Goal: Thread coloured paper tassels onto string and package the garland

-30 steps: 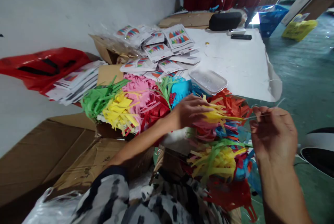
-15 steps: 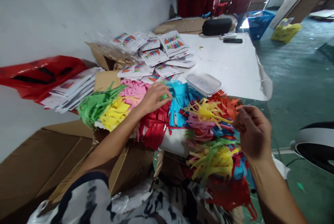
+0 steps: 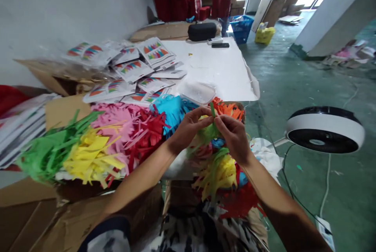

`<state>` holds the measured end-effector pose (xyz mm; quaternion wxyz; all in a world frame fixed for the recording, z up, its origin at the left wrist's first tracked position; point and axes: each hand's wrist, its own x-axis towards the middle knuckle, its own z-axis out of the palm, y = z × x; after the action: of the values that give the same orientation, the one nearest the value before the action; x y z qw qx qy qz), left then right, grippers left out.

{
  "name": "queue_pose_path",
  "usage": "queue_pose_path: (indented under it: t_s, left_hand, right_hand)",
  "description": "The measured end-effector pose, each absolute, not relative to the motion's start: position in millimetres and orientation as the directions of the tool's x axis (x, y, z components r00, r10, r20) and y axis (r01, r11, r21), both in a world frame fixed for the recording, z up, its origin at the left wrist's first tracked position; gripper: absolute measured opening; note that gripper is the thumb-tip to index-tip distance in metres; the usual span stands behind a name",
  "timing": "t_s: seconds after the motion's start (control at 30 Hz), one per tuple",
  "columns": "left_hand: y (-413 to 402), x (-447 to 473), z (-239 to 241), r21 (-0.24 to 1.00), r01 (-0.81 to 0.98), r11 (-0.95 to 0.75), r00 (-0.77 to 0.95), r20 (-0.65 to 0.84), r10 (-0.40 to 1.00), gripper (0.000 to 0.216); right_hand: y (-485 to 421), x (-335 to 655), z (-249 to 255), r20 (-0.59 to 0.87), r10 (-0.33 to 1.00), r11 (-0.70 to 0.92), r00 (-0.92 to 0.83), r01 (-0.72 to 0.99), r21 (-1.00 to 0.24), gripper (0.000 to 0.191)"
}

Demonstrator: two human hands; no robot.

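Observation:
My left hand (image 3: 189, 128) and my right hand (image 3: 235, 136) meet over the table's near edge, both closed in a pinch. Between their fingertips is a green fringed paper tassel (image 3: 208, 132), its strips hanging down and blurred. Below hangs a bunch of mixed tassels, with yellow strips (image 3: 227, 168) showing most. Piles of loose tassels lie left of my hands: green (image 3: 55, 148), yellow (image 3: 91, 156), pink (image 3: 113, 125), red (image 3: 149, 126) and blue (image 3: 169, 111). Orange strips (image 3: 232, 110) show just behind my right hand.
A clear plastic container (image 3: 198, 92) sits behind my hands. Printed packets (image 3: 132, 71) are heaped at the back left of the white table (image 3: 217, 74). Cardboard boxes (image 3: 26, 220) stand at lower left. A white and black fan (image 3: 324, 130) stands on the right.
My hands have come together; the right moved left from the table's right side. A green tassel is now pinched between both. The view has turned to the right.

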<state>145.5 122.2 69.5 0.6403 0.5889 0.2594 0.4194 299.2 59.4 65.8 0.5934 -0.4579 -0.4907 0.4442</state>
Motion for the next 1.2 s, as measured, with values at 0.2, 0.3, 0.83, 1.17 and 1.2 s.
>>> queue_pose_path:
  t_s: [0.2,0.3,0.83,1.17,1.2]
  left_hand:
    - [122.4,141.7,75.4,0.977,-0.153,-0.15,0.331,0.194,0.924,0.025]
    - [121.1,141.6,81.1,0.979,-0.137,-0.154,0.271,0.186,0.944,0.027]
    - [123.7,147.1,74.7,0.956,-0.22,-0.193,0.261,0.248,0.933,0.019]
    - [126.2,148.1,71.0,0.962,-0.251,-0.111,0.314,0.189,0.93,0.013]
    - [125.5,149.2,71.9,0.959,-0.271,-0.079,0.314,0.165,0.935,0.012]
  right_hand:
    - [56.3,303.6,58.7,0.183,0.969,0.189,0.168,-0.018,-0.982,0.04]
    - [56.0,302.6,56.7,0.218,0.958,0.208,0.186,0.07,-0.976,0.035]
    - [58.3,305.8,55.8,-0.006,0.994,0.018,0.107,-0.222,-0.975,0.041]
    - [60.3,305.9,52.4,0.183,0.974,0.183,0.131,0.01,-0.983,0.037]
    - [60.1,305.0,52.1,0.223,0.965,0.215,0.136,0.07,-0.974,0.035]
